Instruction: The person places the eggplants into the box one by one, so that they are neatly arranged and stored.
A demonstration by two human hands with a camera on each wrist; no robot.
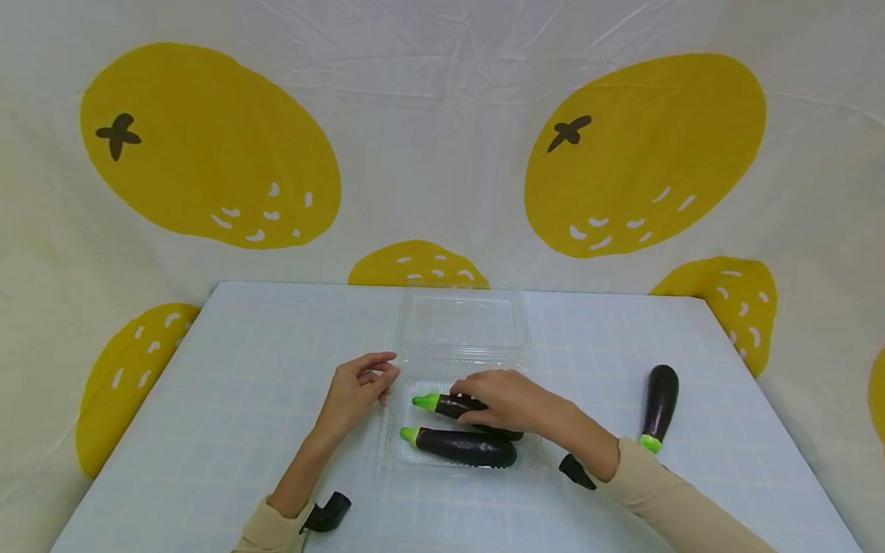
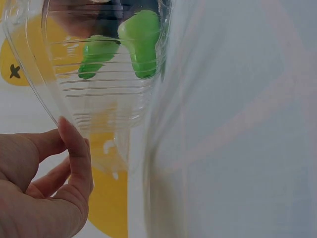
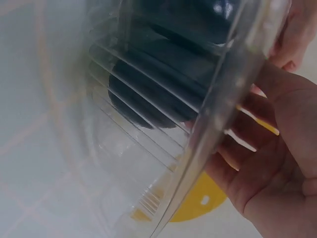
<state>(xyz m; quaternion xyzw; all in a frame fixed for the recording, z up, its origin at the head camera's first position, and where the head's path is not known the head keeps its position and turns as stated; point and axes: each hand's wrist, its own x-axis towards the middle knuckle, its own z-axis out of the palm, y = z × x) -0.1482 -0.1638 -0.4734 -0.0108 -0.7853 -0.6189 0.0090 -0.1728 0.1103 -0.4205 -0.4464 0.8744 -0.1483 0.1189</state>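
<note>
An open clear plastic clamshell box (image 1: 388, 461) lies on the table with two dark purple eggplants inside, green stem ends to the left. My right hand (image 1: 507, 397) reaches over the box and holds the rear eggplant (image 1: 446, 406), covering its middle. The front eggplant (image 1: 467, 447) lies alongside, nearer me. At the box's left edge is my left hand (image 1: 357, 389), its fingers loosely bent. In the left wrist view, the thumb tip of the left hand (image 2: 54, 193) is at the clear rim. In the right wrist view, the right hand (image 3: 277, 148) is partly behind the box wall.
The clear lid (image 1: 462, 323) is folded back behind the box. Another eggplant (image 1: 659, 405) lies on the right of the table, green end toward me. A pale checked cloth (image 1: 257, 367) covers the table, and a fruit-print curtain (image 1: 433, 167) hangs behind it.
</note>
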